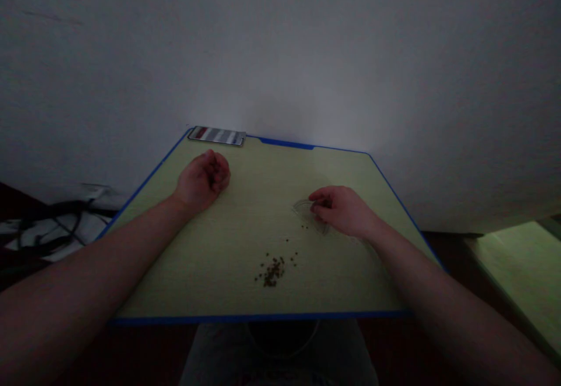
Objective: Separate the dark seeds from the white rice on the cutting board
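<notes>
My left hand rests on the left of the table, its fingers curled into a loose fist. Whatever may be inside it is hidden. On the right, my right hand is bent with thumb and fingertips close together, over a clear curved piece with fine line markings, perhaps a protractor. Anything small between those fingertips is too dark to make out. Nearer the front edge lies a loose pile of tiny brown grains or beads, with several strays scattered toward my right hand.
A phone with a lit screen lies at the far left corner. The pale tabletop has a blue rim and stands against a wall. Black cables hang to the left. At the right is another pale surface.
</notes>
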A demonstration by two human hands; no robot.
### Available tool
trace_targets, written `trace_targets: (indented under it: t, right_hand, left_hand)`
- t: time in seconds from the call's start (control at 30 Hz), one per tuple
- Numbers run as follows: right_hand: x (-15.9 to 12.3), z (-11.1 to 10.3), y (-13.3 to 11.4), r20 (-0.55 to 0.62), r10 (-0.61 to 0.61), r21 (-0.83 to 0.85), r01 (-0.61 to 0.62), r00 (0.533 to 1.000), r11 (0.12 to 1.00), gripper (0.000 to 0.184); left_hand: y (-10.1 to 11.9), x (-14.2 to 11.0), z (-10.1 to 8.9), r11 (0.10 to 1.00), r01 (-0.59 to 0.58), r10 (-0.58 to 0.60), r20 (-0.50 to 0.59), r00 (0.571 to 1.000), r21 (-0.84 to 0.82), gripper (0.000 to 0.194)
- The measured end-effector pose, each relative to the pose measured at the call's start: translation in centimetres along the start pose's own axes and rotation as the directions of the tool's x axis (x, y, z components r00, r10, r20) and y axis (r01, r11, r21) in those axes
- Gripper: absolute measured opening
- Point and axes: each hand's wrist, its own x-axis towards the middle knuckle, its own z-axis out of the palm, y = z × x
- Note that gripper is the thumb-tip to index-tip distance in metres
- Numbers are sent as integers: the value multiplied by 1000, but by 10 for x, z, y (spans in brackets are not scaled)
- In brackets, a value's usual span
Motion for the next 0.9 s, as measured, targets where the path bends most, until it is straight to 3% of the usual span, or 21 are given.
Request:
trace_targets:
  t: [0.27, 0.4, 0.6, 0.77, 0.9]
  right_hand:
    - [12, 22, -36, 128, -104, 30, 101, 986, 994, 26]
    - [14, 20, -38, 169, -114, 119, 94, 979, 988, 25]
    - [-19, 7, -14, 59, -7, 205, -5, 998, 979, 26]
    - [-54, 23, -8, -50, 28, 199, -17, 998, 980, 28]
    - [-63, 35, -19, -104, 43, 141, -28, 994, 990, 22]
  left_hand:
    - [-1, 1, -1, 1000, 13, -13, -11, 1000, -10, 49]
    - [0, 1, -1, 1000, 18, -18, -17, 1000, -8, 48]
    - [-2, 3, -2, 1000, 8, -8, -15, 1000, -14, 47]
    - [-2, 3, -1, 1000, 3, -3, -15, 1000, -13, 47]
    - [-1, 1, 0, 1000, 4, -4, -12, 1000, -12, 48]
